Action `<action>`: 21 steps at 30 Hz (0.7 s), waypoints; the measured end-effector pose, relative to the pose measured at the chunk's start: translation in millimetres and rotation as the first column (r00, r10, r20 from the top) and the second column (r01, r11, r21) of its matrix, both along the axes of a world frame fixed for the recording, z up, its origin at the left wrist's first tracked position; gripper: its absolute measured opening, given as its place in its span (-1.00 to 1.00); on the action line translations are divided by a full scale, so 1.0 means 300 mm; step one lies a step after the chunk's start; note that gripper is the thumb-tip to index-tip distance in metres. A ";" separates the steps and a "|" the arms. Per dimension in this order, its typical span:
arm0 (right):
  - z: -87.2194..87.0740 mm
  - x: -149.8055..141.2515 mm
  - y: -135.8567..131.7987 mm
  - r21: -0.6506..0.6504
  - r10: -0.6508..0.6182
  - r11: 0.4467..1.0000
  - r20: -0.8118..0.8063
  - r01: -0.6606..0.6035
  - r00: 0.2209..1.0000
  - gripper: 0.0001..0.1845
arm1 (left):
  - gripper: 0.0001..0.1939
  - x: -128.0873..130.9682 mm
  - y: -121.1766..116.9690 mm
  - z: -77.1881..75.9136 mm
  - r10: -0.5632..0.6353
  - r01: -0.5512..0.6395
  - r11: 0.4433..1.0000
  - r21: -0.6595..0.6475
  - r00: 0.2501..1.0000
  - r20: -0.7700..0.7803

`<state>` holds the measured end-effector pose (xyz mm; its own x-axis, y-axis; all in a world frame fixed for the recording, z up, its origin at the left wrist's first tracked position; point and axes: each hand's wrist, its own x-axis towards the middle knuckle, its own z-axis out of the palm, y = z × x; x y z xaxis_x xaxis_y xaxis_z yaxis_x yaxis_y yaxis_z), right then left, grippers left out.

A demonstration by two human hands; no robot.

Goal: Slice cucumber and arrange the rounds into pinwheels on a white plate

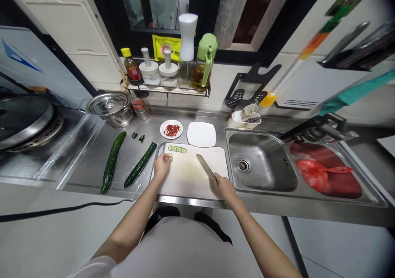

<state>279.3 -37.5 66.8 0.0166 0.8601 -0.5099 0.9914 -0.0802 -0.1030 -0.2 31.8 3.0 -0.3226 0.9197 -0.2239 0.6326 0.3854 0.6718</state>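
Note:
My left hand (162, 165) is closed at the left side of the white cutting board (185, 183), its fingertips pinching a cucumber slice (170, 158). Just above it, several cucumber slices (177, 149) lie in an overlapping row near the board's top left corner. A kitchen knife (205, 165) rests low over the board's right half, blade pointing up and left, with my right hand (222, 186) wrapped round its handle. Left of the board lie a cucumber (140, 165) with one end cut and a longer cucumber (113, 162). Two small cucumber ends (141, 138) sit behind them.
Behind the board stand a plate of chopped red pieces (171, 129) and a white square plate (201, 134). To the right is a sink (262, 158) with a red plastic bag (314, 175) in its second basin. A lidded steel pot (110, 108) stands back left, below a seasoning shelf (173, 89).

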 end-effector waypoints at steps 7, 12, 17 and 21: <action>-0.002 -0.001 0.010 -0.016 -0.003 1.000 -0.017 0.003 1.000 -0.59 | -0.81 -0.031 0.031 -0.012 -0.036 0.035 0.999 -0.011 0.996 -0.086; 0.007 -0.008 0.013 -0.017 0.001 1.000 -0.002 -0.001 1.000 -0.60 | -0.82 -0.033 0.027 -0.011 -0.081 0.088 0.996 0.023 0.975 -0.205; 0.002 -0.004 0.018 -0.028 0.000 1.000 -0.007 0.000 1.000 -0.60 | -0.81 -0.004 0.044 0.008 -0.112 0.130 0.990 0.057 0.961 -0.252; -0.003 0.000 0.022 -0.024 -0.012 1.000 -0.020 0.012 1.000 -0.59 | -0.74 0.067 0.095 0.044 -0.231 0.263 0.960 0.097 0.938 -0.259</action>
